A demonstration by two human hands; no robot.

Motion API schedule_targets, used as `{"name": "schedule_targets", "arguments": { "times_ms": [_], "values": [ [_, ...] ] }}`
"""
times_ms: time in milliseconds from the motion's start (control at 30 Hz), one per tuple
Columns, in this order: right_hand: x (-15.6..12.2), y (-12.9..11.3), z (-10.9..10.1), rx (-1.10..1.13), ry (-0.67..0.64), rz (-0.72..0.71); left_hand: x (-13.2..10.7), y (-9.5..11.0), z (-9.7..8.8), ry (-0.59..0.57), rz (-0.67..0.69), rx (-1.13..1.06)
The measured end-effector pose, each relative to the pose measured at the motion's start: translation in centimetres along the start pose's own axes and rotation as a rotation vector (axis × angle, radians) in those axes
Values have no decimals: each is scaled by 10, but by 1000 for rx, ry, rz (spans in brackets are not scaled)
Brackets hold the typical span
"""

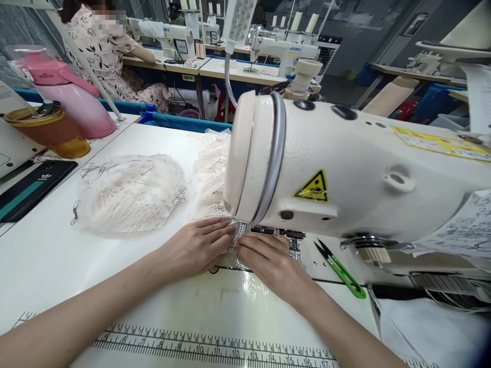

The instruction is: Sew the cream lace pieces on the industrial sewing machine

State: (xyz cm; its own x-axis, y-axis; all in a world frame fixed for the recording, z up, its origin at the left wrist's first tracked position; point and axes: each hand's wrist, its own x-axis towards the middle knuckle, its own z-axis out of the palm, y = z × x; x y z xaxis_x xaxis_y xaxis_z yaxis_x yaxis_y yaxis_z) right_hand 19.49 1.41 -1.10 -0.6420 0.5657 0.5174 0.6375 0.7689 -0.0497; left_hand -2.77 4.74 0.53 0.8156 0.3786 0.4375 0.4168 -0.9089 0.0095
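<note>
My left hand [199,245] rests at the sewing machine's needle area, its fingers close together and pressing on a white lace strip [240,232]. My right hand [270,258] lies partly beneath the machine head, fingertips closed on the strip's right side. Both thumbs are mostly hidden. Ruffled, cream lace fabric [211,171] stretches from my left fingers toward the back of the table. The needle is hidden behind the sewing machine [307,168]. A black presser-foot part [268,231] shows just above my right fingers.
A gathered pile of lace pieces [134,197] with loose dark threads lies left. Green-handled thread snips [341,268] lie right of my right hand. A printed ruler [215,350] runs along the front. A pink jug [69,97] stands back left. Another person [103,61] sits beyond.
</note>
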Motion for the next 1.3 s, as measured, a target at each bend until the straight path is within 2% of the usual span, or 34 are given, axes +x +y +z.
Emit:
{"name": "schedule_targets", "arguments": {
  "times_ms": [367, 700, 1100, 1300],
  "values": [
    [-3, -2, -1, -41, -19, 29, -1, 0, 1, -55, -61, -8],
    [-7, 2, -4, -112, -16, 80, -3, 4, 4, -53, -28, 61],
    [-11, 2, -5, -307, -15, 158, -4, 3, 7, -75, -48, 97],
    [-19, 8, 4, -354, 6, 157, -2, 2, 8, -88, -73, 102]
  ]
}}
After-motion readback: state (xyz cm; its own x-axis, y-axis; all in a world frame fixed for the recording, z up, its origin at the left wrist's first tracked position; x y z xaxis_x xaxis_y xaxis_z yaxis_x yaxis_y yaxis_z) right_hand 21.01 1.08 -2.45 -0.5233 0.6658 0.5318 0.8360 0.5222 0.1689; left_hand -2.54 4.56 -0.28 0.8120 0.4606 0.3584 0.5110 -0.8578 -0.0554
